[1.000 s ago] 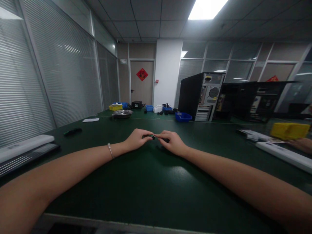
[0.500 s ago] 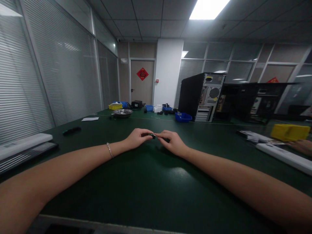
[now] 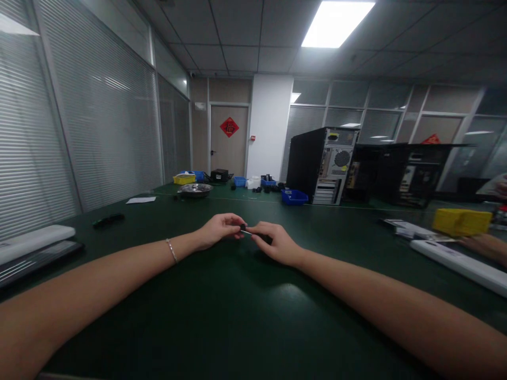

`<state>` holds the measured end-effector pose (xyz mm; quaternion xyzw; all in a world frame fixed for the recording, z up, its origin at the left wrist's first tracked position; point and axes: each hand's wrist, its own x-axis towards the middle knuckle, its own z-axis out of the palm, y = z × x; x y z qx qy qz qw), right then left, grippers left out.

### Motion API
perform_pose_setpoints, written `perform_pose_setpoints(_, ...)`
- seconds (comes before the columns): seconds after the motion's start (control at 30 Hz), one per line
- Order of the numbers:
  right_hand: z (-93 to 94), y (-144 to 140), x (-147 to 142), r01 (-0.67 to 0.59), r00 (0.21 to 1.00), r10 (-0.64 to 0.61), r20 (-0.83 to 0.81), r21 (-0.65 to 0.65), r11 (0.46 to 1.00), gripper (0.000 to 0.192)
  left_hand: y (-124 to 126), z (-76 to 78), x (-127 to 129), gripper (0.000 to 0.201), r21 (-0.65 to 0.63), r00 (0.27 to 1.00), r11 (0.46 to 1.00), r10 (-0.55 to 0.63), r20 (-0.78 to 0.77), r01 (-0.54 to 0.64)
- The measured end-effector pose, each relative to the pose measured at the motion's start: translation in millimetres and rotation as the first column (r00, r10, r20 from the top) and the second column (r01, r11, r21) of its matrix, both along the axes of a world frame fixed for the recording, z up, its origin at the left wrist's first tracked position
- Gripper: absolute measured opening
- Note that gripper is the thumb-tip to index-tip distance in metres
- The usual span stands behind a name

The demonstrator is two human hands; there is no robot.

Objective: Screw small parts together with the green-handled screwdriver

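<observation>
Pinching a small black part (image 3: 242,228) between both hands, left hand (image 3: 217,230) and right hand (image 3: 275,244) meeting just above the green surface (image 3: 237,316). Fingers are clamping opposite ends, probably steadying it for fiddly work; it's too tiny to identify.

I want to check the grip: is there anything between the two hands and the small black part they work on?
Nothing visible. The left hand and right hand both pinch the small black part directly with their fingertips, above the green table.
</observation>
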<state>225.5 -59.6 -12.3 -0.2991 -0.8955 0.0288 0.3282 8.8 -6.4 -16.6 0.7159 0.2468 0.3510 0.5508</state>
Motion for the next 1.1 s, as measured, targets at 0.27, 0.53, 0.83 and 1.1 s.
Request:
perform_pose_setpoints(0.27,3.7,-6,-1,-0.036,0.990,0.033,0.139,0.021,0.999,0.028,-8,3.1,6,0.026,0.047,1.000,0.999,0.023,-0.002,-0.023)
perform_pose_setpoints(0.53,-3.2,1,-1,0.160,0.987,-0.160,0.003,0.052,0.986,0.024,8,-5.5,2,0.031,0.167,0.988,0.975,0.155,-0.019,-0.149)
perform_pose_setpoints(0.83,-4.4,3,0,0.218,0.975,-0.219,0.032,0.037,0.975,0.022,4,-3.6,3,0.030,0.245,0.993,0.967,0.093,-0.074,-0.072)
perform_pose_setpoints(1.1,-5.8,5,0,0.173,0.985,-0.173,0.012,-0.004,0.985,0.021,-1,-1.5,0,0.027,0.424,0.980,0.904,0.133,-0.150,-0.058)
